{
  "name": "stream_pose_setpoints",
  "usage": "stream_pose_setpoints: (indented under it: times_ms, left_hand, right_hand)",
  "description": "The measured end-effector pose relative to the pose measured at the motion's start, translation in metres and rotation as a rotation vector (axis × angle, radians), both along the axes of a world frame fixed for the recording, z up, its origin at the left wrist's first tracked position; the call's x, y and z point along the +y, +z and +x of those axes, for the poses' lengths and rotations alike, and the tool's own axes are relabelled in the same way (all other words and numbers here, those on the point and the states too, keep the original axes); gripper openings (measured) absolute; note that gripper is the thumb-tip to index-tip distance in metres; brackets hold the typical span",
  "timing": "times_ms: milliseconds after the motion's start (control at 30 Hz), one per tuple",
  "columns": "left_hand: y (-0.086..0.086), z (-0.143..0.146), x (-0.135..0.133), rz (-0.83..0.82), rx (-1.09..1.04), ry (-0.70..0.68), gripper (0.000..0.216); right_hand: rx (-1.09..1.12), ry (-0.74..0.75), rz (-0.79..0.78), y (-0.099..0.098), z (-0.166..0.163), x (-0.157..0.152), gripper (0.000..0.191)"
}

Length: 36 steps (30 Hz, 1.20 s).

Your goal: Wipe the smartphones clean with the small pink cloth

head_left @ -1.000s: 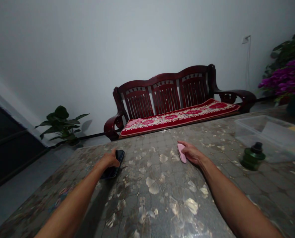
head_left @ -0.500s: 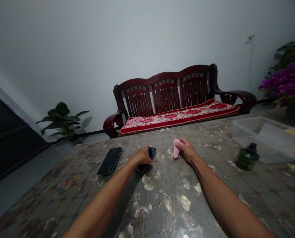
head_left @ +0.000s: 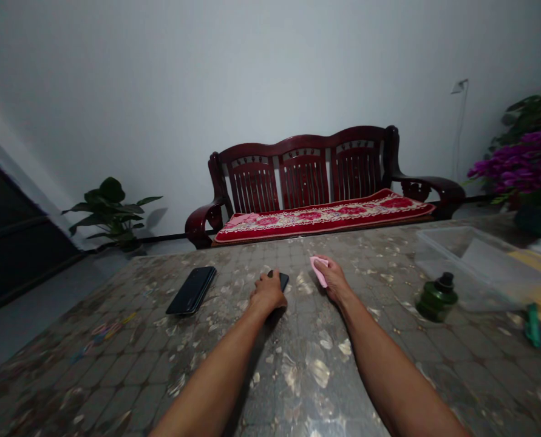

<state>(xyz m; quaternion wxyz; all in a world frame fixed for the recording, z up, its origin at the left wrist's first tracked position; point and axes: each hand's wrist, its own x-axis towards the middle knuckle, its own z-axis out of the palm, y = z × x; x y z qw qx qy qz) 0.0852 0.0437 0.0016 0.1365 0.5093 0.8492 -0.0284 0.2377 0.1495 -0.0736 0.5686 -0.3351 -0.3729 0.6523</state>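
My left hand (head_left: 269, 294) is closed over a dark smartphone (head_left: 284, 280) at the middle of the table. Most of that phone is hidden under the fingers and palm; only its far right end shows. To the right, my right hand (head_left: 336, 280) pinches a folded pink cloth (head_left: 319, 273) between thumb and fingers, held apart from the phone. Left of my left hand lies what looks like a stack of dark smartphones (head_left: 192, 292), the top one with its back up.
On the right are a green bottle (head_left: 437, 298) with a black cap, a clear plastic box (head_left: 475, 291) and a green tool (head_left: 532, 326). Small coloured items (head_left: 107, 331) lie at left on the patterned table (head_left: 129, 388). Beyond it stands a wooden bench (head_left: 304, 176).
My left hand has turned over the phone and now covers more of it. In my right hand the pink cloth has tilted. The view has shifted slightly.
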Motion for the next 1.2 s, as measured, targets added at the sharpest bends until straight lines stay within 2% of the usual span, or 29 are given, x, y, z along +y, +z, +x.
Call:
stream_pose_setpoints:
  times_ms: [267, 433, 567, 667, 733, 867, 967, 1067, 1200]
  left_hand:
    - [0.007, 0.018, 0.002, -0.007, -0.041, 0.060, 0.092]
    - [0.003, 0.022, 0.005, 0.016, -0.058, 0.082, 0.089]
    - [0.004, 0.015, 0.000, 0.060, -0.084, 0.033, 0.088]
    - [0.003, -0.006, -0.016, 0.116, -0.139, -0.086, 0.087]
    - [-0.002, -0.026, -0.031, 0.194, -0.227, -0.245, 0.082]
    - [-0.018, -0.060, -0.055, 0.343, -0.302, -0.541, 0.084]
    - [-0.032, -0.069, -0.063, 0.375, -0.329, -0.690, 0.076]
    - [-0.044, -0.066, -0.064, 0.459, -0.333, -0.775, 0.056]
    - [-0.058, -0.062, -0.061, 0.582, -0.340, -0.770, 0.040]
  right_hand:
    - [-0.017, 0.063, -0.063, 0.001, 0.004, 0.001, 0.036]
    - [-0.040, 0.087, -0.096, 0.001, 0.005, 0.002, 0.042]
    - [0.010, 0.080, -0.062, 0.002, 0.006, -0.001, 0.048]
    - [0.054, 0.087, -0.039, 0.003, 0.006, -0.004, 0.052]
    - [0.055, 0.090, -0.024, 0.004, 0.006, -0.006, 0.055]
    - [0.002, 0.106, -0.004, 0.009, 0.003, -0.011, 0.057]
    - [-0.070, 0.088, -0.015, 0.013, -0.002, -0.014, 0.052]
    - [-0.148, 0.048, -0.029, 0.016, -0.005, -0.017, 0.049]
    - [-0.248, 0.018, 0.012, 0.013, -0.008, -0.020, 0.049]
